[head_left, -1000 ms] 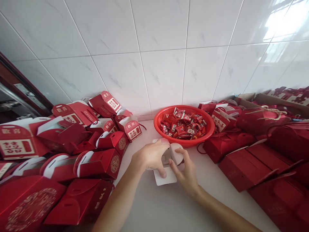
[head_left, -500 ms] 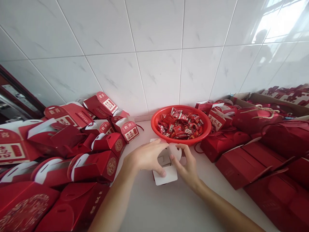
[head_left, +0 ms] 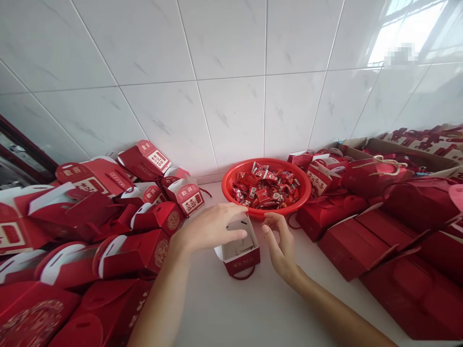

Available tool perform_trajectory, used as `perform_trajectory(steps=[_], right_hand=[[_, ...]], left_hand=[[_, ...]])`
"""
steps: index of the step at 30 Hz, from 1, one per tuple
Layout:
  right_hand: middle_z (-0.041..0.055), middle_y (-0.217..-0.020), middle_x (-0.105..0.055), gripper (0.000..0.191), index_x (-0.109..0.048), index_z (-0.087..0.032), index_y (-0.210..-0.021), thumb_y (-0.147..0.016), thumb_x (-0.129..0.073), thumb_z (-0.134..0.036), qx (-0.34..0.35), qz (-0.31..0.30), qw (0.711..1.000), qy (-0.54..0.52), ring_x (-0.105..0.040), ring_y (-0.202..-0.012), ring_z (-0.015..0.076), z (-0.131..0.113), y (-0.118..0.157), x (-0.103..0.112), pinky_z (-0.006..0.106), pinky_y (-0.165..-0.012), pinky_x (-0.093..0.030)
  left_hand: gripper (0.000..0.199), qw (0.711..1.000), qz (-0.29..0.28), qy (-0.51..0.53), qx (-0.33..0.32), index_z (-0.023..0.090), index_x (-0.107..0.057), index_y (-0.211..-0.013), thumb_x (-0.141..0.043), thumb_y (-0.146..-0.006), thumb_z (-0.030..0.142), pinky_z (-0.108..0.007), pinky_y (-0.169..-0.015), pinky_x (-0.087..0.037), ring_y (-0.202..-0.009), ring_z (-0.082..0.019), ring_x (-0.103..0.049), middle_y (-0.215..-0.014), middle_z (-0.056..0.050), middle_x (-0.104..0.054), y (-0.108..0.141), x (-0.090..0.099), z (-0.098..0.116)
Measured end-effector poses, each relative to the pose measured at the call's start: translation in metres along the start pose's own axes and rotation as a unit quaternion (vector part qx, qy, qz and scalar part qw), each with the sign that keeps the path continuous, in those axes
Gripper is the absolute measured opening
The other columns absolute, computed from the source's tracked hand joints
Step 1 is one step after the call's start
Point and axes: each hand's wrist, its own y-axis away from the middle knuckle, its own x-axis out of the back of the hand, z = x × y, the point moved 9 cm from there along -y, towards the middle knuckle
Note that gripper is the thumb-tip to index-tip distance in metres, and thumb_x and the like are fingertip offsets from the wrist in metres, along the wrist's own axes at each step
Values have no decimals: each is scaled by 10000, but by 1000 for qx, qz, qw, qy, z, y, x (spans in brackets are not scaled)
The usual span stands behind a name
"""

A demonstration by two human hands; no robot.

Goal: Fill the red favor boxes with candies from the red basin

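Observation:
A small red gift box (head_left: 243,260) with a white inside stands with its top open on the white tabletop. A dark red cord loop hangs from its near side. My left hand (head_left: 211,227) reaches across the box's far left part, thumb and fingers stretched apart, the thumb over the opening. Whether it touches the box cannot be seen. Just right of the box is my right hand (head_left: 281,241), fingers loosely curved and apart, with nothing in it. Behind both hands sits a red plastic basket (head_left: 226,195) of red-wrapped candies (head_left: 265,195).
Red gift boxes (head_left: 144,250) crowd the table's left side. More red boxes (head_left: 358,241) and small bags are stacked on the right, beside a cardboard carton (head_left: 430,171) at the back. A white tiled wall (head_left: 231,115) rises behind the basket.
The box has turned and now shows its red side and cord towards me; its near white flap is no longer in front. My right hand has come away from it. The view has shifted slightly.

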Motion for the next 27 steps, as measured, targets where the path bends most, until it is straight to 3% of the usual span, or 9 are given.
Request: perform_trajectory(steps=[3,6,10,15,20,24,27], right_hand=[[27,-898,-624,175,-571,-206,-1068,-971,-500,-334,-23,11,1000,-10,-586,-831,168,9,-1,1,285,-745,-485],[30,-910,-635,168,-581,-205,-1038,-969,-496,-332,-29,12,999,-12,-592,-836,170,15,-1,0,276,-729,-477],[31,-902,-650,154,-586,-203,-1005,-964,-496,-321,-29,3,1000,2,-604,-827,168,20,-1,-4,271,-729,-476],[22,-839,-654,138,-583,-198,-950,-960,-483,-294,-3,-7,1000,29,-605,-758,157,18,-1,-5,257,-691,-475],[12,-796,-650,120,-579,-195,-930,-956,-471,-240,31,-16,998,47,-605,-705,140,13,-2,-8,233,-652,-472],[13,-790,-649,122,-578,-197,-938,-948,-457,-191,70,-31,995,71,-609,-707,141,7,0,-12,230,-658,-477],[14,-796,-656,131,-579,-204,-947,-943,-454,-167,95,-29,992,83,-610,-702,144,4,1,-13,232,-650,-470]], left_hand=[[468,999,48,-3,19,251,-634,-1296,-605,-856,409,-352,-1004,-477,-1194,-267,-619,-1324,-42,-668,-4,9,-9],[390,992,118,44,17,226,-700,-1177,-601,-854,421,-339,-986,-503,-1123,-242,-658,-1213,-36,-725,-13,25,-20],[269,981,174,85,9,200,-739,-1020,-603,-842,349,-307,-908,-545,-994,-207,-700,-1072,-30,-765,-44,46,-36],[269,995,100,-17,-2,162,-725,-1064,-556,-859,206,-299,-962,-522,-1054,-201,-686,-1143,-54,-747,-115,44,-39],[248,996,49,-66,-46,216,-714,-1088,-606,-869,174,-322,-1023,-479,-1146,-224,-636,-1210,-38,-708,-183,22,-26],[328,992,20,-99,-73,171,-608,-1235,-615,-944,322,-455,-947,-534,-1118,-240,-618,-1277,-101,-617,-222,-3,-18],[349,989,2,-118,-89,177,-590,-1253,-591,-960,367,-444,-903,-554,-1076,-232,-625,-1275,-101,-603,-239,-17,-17]])
